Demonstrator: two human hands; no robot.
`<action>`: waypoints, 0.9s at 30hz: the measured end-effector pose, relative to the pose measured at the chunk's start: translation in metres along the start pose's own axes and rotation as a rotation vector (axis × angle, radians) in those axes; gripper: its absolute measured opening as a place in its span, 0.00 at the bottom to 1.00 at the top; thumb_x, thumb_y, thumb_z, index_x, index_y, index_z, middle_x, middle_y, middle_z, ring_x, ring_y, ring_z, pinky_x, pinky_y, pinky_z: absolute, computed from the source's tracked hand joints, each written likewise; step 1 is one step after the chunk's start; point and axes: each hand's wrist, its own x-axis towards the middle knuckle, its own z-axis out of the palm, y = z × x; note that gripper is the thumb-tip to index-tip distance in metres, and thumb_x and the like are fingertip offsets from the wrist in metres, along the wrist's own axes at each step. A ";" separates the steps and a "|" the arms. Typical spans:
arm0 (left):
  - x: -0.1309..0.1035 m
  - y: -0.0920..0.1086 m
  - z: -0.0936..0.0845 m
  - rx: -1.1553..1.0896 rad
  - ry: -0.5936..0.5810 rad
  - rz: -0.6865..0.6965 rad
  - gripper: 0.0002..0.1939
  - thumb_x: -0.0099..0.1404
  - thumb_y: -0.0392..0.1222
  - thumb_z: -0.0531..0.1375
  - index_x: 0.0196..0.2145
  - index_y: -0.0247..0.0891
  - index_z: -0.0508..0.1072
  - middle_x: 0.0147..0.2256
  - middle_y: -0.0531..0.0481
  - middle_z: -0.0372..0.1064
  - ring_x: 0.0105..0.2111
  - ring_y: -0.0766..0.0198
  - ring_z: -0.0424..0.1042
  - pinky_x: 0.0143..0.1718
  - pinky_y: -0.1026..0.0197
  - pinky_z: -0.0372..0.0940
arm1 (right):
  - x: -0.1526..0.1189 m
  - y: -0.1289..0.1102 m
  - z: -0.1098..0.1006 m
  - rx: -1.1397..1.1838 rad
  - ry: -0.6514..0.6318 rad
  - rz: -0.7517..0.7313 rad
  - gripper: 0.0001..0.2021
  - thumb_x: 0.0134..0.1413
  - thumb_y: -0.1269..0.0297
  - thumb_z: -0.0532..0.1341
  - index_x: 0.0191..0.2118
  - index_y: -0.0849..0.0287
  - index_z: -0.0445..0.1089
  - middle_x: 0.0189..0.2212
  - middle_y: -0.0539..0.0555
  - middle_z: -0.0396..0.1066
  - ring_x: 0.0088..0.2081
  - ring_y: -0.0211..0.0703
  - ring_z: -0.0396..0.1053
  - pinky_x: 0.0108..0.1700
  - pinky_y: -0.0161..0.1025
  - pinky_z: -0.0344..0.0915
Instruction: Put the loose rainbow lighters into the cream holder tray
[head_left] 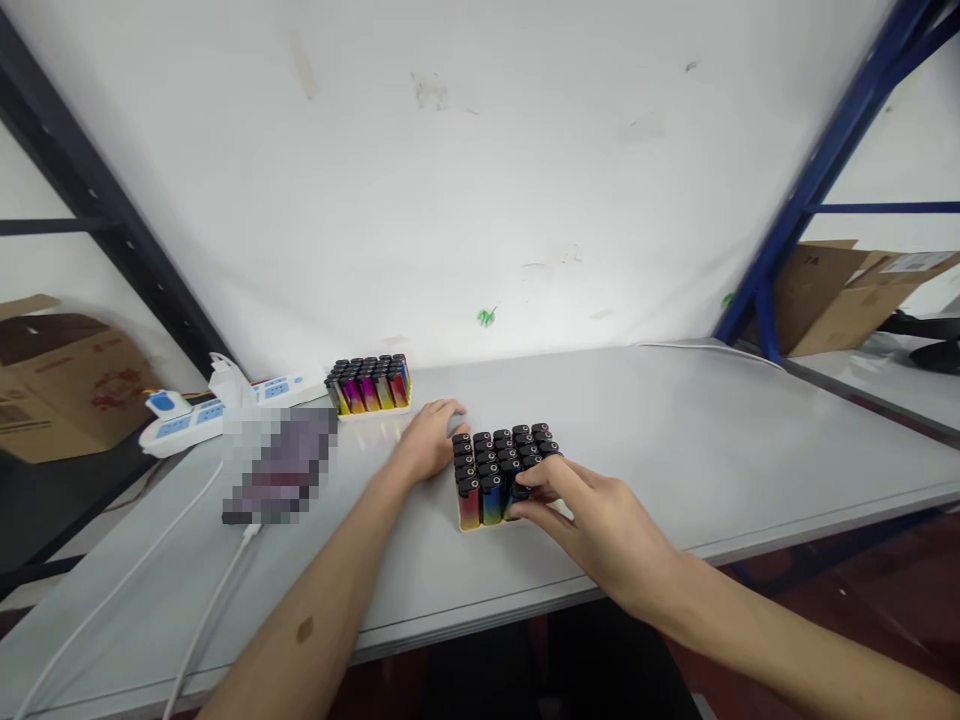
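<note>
A white tray stands on the table, packed with upright lighters that have black tops and multicoloured bodies. My right hand pinches one lighter at the front right of the pack by its black top, between thumb and fingers. That lighter's lower part sits among the others. At the tray's left rear corner, my left hand is curled, fingers bent around a small greyish patch. What lies inside those fingers is mostly hidden.
Behind and left stands a second tray of lighters against the wall. A blurred dark device with a white cable and a white power strip lie at the left. Cardboard boxes stand beyond the table's ends. A blue frame rises right.
</note>
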 end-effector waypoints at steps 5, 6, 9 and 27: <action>-0.001 0.003 -0.002 -0.021 -0.005 -0.016 0.16 0.67 0.45 0.54 0.50 0.39 0.72 0.55 0.41 0.69 0.58 0.51 0.65 0.59 0.47 0.61 | 0.009 0.001 -0.012 -0.115 -0.010 -0.100 0.02 0.62 0.67 0.60 0.40 0.55 0.66 0.35 0.52 0.72 0.28 0.39 0.71 0.27 0.37 0.66; -0.001 0.002 -0.001 -0.026 -0.002 -0.012 0.16 0.67 0.45 0.54 0.49 0.39 0.72 0.55 0.41 0.69 0.57 0.51 0.65 0.59 0.47 0.61 | 0.011 0.001 -0.016 -0.129 -0.016 -0.120 0.02 0.62 0.67 0.60 0.40 0.55 0.66 0.35 0.52 0.71 0.27 0.38 0.70 0.27 0.37 0.65; -0.001 0.001 0.000 -0.042 0.009 -0.007 0.16 0.67 0.45 0.55 0.49 0.40 0.73 0.54 0.42 0.70 0.57 0.51 0.65 0.59 0.47 0.61 | 0.014 0.002 -0.024 -0.164 -0.063 -0.147 0.01 0.62 0.67 0.61 0.38 0.56 0.67 0.32 0.50 0.70 0.25 0.38 0.67 0.25 0.37 0.62; 0.003 0.000 -0.009 -0.103 0.043 -0.008 0.13 0.63 0.38 0.54 0.44 0.39 0.74 0.47 0.45 0.74 0.49 0.53 0.71 0.53 0.52 0.65 | 0.078 0.022 0.022 -0.351 -0.229 -0.158 0.41 0.49 0.33 0.59 0.63 0.55 0.61 0.41 0.63 0.73 0.39 0.58 0.70 0.35 0.46 0.63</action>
